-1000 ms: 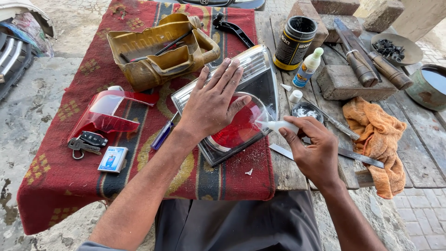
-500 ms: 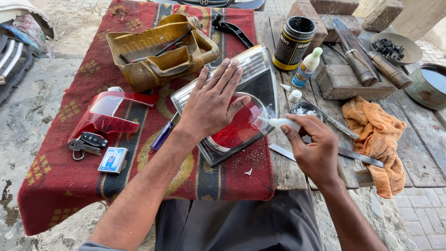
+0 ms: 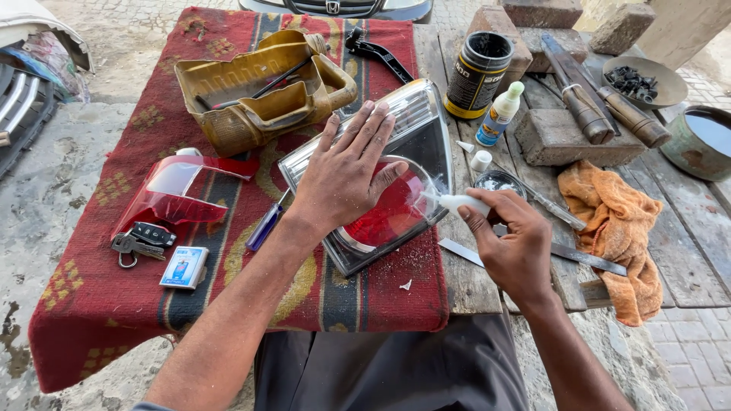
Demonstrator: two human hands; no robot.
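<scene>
— Two hands at work? How far is it?

— Left hand [image 3: 346, 171] presses flat, fingers spread, on the tail lamp [image 3: 381, 179] upon the red cloth [image 3: 114, 289]. Right hand [image 3: 514, 243] grips a small white tube [image 3: 457, 202], nozzle at the lamp's edge. I judge the gluing is midway; the seam looks unfinished.

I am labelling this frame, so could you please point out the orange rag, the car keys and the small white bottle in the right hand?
orange rag [image 3: 609, 228]: head view, on the folded middle of the cloth.
car keys [image 3: 141, 240]: head view, on the black fob.
small white bottle [image 3: 464, 203]: head view, on its body just ahead of the fingers.
</scene>
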